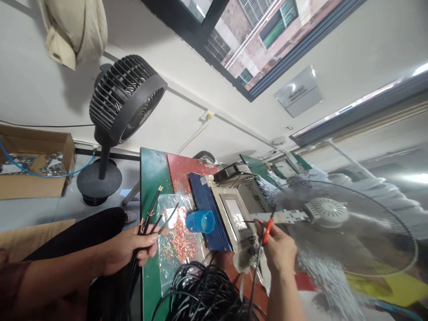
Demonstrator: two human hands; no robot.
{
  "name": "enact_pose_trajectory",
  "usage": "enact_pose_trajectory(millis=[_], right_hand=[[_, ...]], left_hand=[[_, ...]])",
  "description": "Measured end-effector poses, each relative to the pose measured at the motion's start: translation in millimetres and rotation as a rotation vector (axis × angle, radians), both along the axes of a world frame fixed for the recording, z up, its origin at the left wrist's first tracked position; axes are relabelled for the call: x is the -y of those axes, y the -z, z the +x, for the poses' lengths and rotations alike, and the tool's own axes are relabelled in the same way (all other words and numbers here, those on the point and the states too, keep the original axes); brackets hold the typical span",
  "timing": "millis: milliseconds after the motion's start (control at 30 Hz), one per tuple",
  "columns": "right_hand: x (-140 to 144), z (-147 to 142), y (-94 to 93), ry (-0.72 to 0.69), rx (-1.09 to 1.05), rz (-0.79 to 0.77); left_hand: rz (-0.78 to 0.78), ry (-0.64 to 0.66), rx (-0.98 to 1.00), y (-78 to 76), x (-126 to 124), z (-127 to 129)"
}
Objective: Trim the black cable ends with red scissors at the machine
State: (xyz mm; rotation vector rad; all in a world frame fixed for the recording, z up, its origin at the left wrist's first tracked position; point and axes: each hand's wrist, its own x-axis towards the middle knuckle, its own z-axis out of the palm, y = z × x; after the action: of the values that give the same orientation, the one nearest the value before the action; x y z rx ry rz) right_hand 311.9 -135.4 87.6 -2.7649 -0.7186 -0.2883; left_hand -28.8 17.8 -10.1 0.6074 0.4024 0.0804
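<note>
My left hand [129, 247] grips a bundle of black cables [152, 214] whose stripped ends fan out above the fingers over the green table [150, 174]. My right hand [277, 249] pinches a single black cable with an orange-red sleeve [267, 231] and holds its tip at the front of a grey bench machine [236, 214]. A blue plastic cup [200, 221] lies on its side between the two hands. Under it a clear bag of small red and yellow pieces [179, 236] lies flat on the table.
A coil of black cable [203, 292] lies at the near table edge. A spinning desk fan [334, 223] stands close to the right of my right hand. A black floor fan [117, 111] and a cardboard box [33, 160] stand at the left, below a window.
</note>
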Motion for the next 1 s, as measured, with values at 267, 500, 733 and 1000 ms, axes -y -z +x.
enact_pose_trajectory(millis=[267, 500, 733, 1000], right_hand=[[-3.0, -2.2, 0.0, 0.058, -0.096, -0.002], [-6.6, -5.6, -3.6, 0.07, -0.108, -0.022], [-9.8, -7.9, -5.7, 0.079, -0.128, -0.04], [-3.7, -2.2, -1.4, 0.02, -0.079, 0.017]], left_hand=[[0.024, 0.017, -0.006, 1.5, 2.2, 1.5], [0.012, 0.029, -0.004, 2.2, 1.8, 1.2], [0.013, 0.033, -0.013, 2.9, 2.1, 1.4], [0.008, 0.033, -0.015, 4.4, 2.4, 1.8]])
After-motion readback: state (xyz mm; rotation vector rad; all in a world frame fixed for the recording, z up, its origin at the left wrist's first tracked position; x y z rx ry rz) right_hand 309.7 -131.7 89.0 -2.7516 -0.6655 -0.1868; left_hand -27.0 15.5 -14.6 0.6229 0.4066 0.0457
